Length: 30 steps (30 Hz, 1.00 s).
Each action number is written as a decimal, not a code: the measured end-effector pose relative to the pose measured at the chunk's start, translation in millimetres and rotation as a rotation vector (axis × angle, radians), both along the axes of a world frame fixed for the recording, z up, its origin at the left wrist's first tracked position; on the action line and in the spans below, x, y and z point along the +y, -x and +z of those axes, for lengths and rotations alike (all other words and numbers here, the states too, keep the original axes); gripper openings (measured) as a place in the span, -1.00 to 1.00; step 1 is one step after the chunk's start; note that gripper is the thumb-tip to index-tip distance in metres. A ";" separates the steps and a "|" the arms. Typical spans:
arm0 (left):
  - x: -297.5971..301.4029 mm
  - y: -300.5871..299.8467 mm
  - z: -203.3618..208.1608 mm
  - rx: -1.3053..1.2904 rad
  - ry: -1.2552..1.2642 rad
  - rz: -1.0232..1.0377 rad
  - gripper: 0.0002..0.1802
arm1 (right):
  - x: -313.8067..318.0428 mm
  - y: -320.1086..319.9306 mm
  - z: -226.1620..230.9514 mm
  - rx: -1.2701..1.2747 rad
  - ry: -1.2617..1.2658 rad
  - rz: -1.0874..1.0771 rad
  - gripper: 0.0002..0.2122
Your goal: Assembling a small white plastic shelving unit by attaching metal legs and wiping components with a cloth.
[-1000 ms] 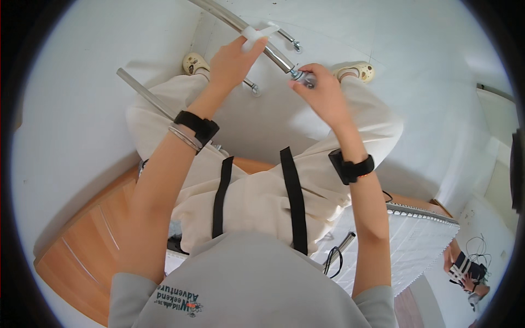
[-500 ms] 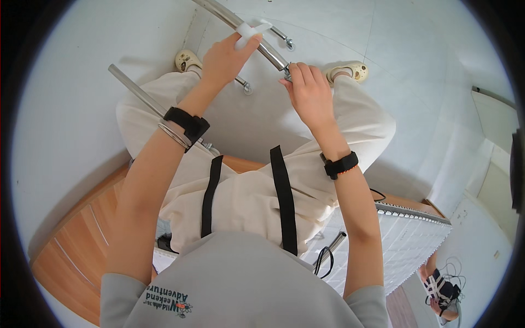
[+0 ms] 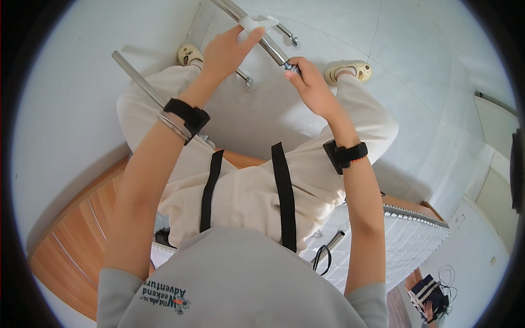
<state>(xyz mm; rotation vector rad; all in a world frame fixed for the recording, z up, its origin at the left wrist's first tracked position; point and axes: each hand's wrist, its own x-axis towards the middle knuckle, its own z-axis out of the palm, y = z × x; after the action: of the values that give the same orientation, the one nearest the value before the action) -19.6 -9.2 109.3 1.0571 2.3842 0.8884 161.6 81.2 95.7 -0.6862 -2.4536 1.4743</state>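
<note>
Up front, steel tube (image 3: 272, 50) is slanting far-left to near-right; right hand (image 3: 315, 89) is clamping its end fitting (image 3: 290, 67), left hand (image 3: 225, 53) clasping white collar (image 3: 249, 23).

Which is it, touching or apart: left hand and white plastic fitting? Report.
Touching: the head view shows the left hand holding the white plastic fitting on the metal tube, thumb lying against it.

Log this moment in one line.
left hand: grips white collar on metal tube | right hand: grips metal fitting at tube's end
</note>
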 end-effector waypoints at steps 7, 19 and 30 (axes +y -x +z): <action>2.7 2.4 2.8 0.043 -0.011 0.007 -0.45 | -16.9 -3.8 3.5 0.081 -0.394 -0.162 -0.64; 2.7 1.0 1.3 0.018 -0.007 -0.036 -0.46 | -25.4 -1.8 -2.2 0.012 -0.729 -0.204 -0.68; -3.7 5.1 7.3 -0.057 -0.044 0.004 -0.37 | -12.6 8.7 -3.8 0.005 -0.163 -0.118 -0.70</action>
<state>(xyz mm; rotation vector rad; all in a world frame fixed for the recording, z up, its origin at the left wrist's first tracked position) -24.7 -12.8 116.6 1.0292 2.3312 0.9631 152.9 68.6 91.9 -0.7779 -2.4492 1.2162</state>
